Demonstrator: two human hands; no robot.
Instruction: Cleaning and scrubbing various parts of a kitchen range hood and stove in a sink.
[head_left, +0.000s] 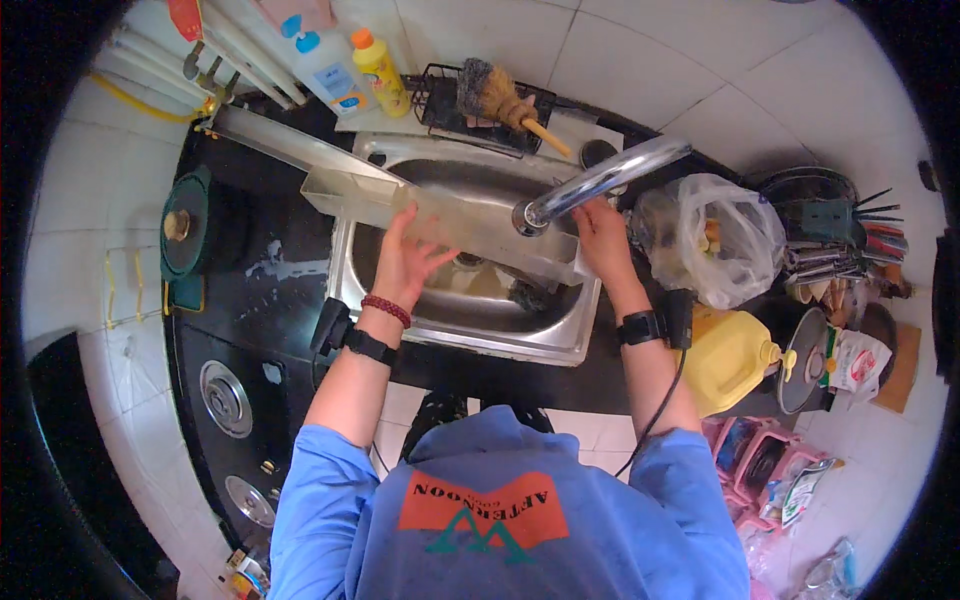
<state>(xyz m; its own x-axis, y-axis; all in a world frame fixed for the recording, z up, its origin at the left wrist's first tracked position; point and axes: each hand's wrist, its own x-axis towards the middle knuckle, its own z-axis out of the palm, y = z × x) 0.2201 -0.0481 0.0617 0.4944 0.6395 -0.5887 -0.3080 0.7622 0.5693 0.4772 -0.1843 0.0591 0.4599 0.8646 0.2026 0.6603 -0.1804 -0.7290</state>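
A long, translucent plastic bin (480, 229) lies slantwise over the stainless steel sink (465, 341). My left hand (409, 259) is at its near side with the fingers spread, and one fingertip overlaps the bin's wall. At the bin's right end is my right hand (604, 240), fingers bent, partly behind the chrome faucet spout (607, 184). Whether those fingers grip the bin or something at the faucet is hidden. Shallow water and a dark scrap (529, 295) show in the basin below.
Behind the sink stand a pump bottle (330, 79), a yellow bottle (381, 75) and a wire rack (439, 97) with a brush (499, 94). At right are a plastic bag (727, 240) and a yellow jug (720, 360). A green-lidded pot (187, 225) sits left, beyond a metal strip (285, 142).
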